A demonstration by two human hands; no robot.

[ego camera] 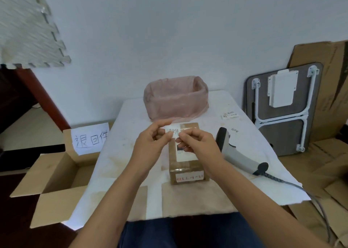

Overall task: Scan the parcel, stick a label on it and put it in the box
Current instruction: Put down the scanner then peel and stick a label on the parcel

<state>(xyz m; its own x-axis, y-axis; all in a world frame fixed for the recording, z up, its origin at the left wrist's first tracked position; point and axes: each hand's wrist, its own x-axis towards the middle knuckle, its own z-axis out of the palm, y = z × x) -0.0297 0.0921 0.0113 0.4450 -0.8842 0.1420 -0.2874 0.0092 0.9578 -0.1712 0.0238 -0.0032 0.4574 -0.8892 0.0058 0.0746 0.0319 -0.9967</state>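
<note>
Both hands hold a small white label [172, 132] just above the far end of the parcel [186, 159]: the left hand [152, 144] has its fingers pinched on the label's left edge, the right hand [197, 144] pinched on its right edge. The parcel lies on the bench [120, 153]. Right of the parcel rests the scanner [237, 151]; left of it, off the bench, stands the open box [56, 174].

A makeshift parcel-returns room — my scanner [239, 153] on the table [120, 153], open box [54, 178] left of it, flattened cardboard [327, 89] to its right.
</note>
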